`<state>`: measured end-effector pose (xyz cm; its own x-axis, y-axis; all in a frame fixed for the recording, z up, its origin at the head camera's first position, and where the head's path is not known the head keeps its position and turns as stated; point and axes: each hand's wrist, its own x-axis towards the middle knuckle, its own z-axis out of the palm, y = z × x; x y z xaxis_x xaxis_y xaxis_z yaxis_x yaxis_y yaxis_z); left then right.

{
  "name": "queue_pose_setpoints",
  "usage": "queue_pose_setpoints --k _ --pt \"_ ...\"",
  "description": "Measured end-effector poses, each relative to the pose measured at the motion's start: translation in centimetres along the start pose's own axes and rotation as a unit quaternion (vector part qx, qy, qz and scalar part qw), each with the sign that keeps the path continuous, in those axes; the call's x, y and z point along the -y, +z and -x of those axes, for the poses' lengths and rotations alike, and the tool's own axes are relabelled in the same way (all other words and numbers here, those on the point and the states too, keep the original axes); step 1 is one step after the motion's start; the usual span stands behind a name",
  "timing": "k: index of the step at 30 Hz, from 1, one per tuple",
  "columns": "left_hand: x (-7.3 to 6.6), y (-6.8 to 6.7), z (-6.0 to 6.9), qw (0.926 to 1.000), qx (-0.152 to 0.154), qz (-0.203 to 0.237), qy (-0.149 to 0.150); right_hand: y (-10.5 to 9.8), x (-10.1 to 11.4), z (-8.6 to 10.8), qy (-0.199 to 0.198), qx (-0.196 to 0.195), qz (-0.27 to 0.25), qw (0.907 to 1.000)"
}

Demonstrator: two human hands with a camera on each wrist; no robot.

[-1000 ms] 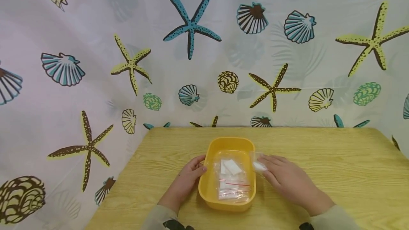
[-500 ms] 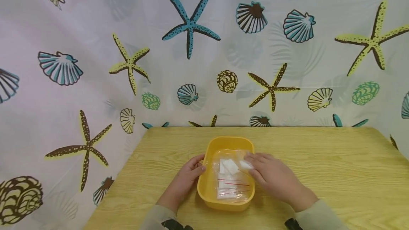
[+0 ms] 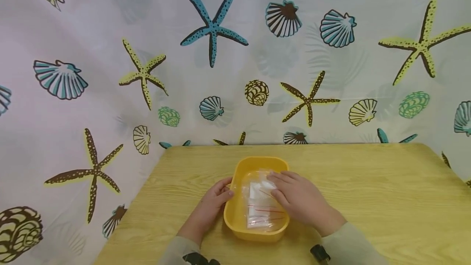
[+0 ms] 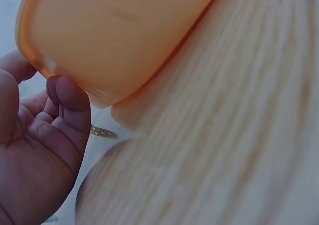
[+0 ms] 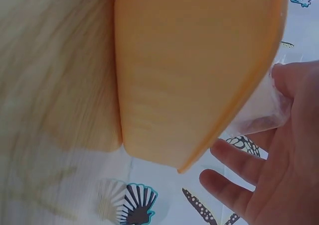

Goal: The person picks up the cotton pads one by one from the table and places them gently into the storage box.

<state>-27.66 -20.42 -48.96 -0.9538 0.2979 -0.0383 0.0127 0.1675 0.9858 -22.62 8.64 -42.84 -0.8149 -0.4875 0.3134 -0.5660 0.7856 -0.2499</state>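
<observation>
A yellow plastic basin (image 3: 257, 235) stands on the table before me. In it lie clear zip bags (image 3: 257, 220) with red seal lines and flat white pieces inside. My left hand (image 3: 212, 203) holds the basin's left rim, thumb on the edge and fingers along the outer wall, as the left wrist view also shows. Over the basin's right side reaches my right hand (image 3: 303, 199), pinching a small clear bag with white contents. That bag (image 5: 264, 108) shows between thumb and fingers in the right wrist view, just above the rim; its lower part is hidden by the wall.
The wood-grain table (image 3: 368, 199) extends to both sides of the basin. Behind it hangs a pale curtain (image 3: 235, 68) printed with starfish and shells. Dark straps (image 3: 320, 253) circle the sleeved wrists.
My right hand has carried the small bag leftward from beside the basin's right rim to over the bags inside. My left hand has kept its hold on the rim.
</observation>
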Motion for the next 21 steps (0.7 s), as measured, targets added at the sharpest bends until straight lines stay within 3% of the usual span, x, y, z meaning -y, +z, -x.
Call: queue_pose_setpoints --k 5,8,12,16,21 --pt "-0.2 -0.2 -0.4 1.0 0.002 -0.01 -0.002 0.4 0.4 -1.5 -0.013 0.011 0.018 0.9997" --pt "-0.1 -0.1 -0.6 1.0 0.003 -0.006 0.002 0.7 0.4 -2.1 -0.019 -0.004 0.042 0.9989" --pt "0.1 0.0 -0.5 1.0 0.006 -0.001 0.0 1.2 0.4 -2.4 -0.002 -0.036 0.064 0.9973" --pt "0.3 -0.1 -0.1 0.9997 0.006 0.01 -0.019 1.9 0.4 -2.5 0.017 -0.043 0.055 0.9974" --pt "0.3 -0.3 -0.2 0.9997 0.01 0.011 -0.018 1.9 0.6 -2.6 0.033 -0.052 0.047 0.997"
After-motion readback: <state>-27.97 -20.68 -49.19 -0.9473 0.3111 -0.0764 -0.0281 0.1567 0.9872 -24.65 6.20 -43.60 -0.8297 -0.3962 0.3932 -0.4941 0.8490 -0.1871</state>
